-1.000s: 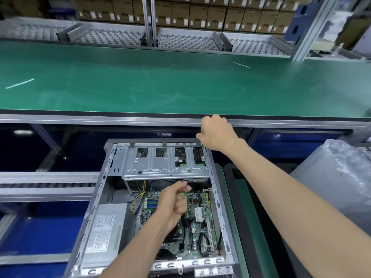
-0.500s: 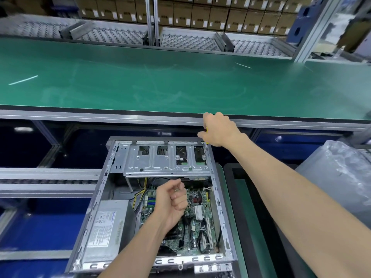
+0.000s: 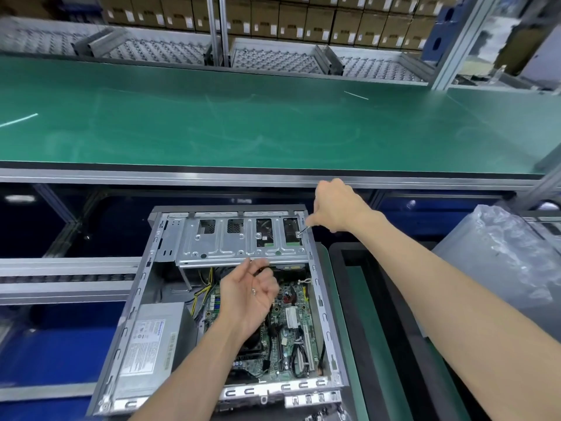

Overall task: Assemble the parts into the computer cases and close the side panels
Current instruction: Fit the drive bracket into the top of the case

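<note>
While the right hand (image 3: 334,208) pinches a thin metal screwdriver (image 3: 304,230), its tip meets the perforated steel drive cage (image 3: 243,241).

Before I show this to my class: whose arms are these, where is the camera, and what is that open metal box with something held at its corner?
The camera sits on a worker's head, looking down, so the arms are the worker's own. The box is an open computer case showing its green motherboard, grey power supply and metal drive cage. The right hand pinches a thin metal tool, probably a screwdriver, against the cage's corner. The left hand, loosely curled, seems to cup small screws. Beyond runs a green conveyor belt.
</note>
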